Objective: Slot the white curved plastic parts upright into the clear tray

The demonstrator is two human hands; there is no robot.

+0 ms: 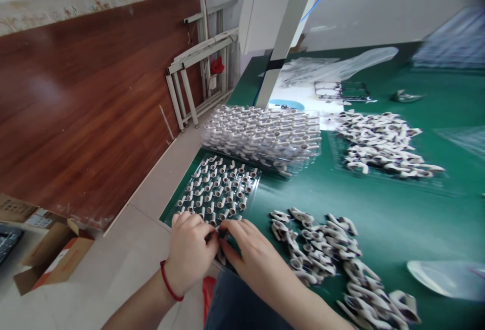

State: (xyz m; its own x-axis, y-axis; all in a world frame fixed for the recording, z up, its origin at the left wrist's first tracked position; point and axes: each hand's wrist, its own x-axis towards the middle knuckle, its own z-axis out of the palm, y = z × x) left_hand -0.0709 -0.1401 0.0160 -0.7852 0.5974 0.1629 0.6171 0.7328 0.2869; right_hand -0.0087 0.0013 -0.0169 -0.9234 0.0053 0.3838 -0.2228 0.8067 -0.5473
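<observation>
Both hands meet at the near edge of the clear tray (217,191), low and left of centre in the frame: the left hand (188,254) and the right hand (252,256) pinch one small white part (219,233) between their fingertips, mostly hidden, so its direction and long axis cannot be told. The parts already seated in the tray stand with their stems slanting toward the upper right. The tray sits at the very lip of the green surface (397,219), above the floor (125,264); a push could probably nudge it over or tip seated parts out. A sleeve sweep could scatter the loose pile (326,254) just right of the hands. Filled stacked trays (265,135) lie beyond.
</observation>
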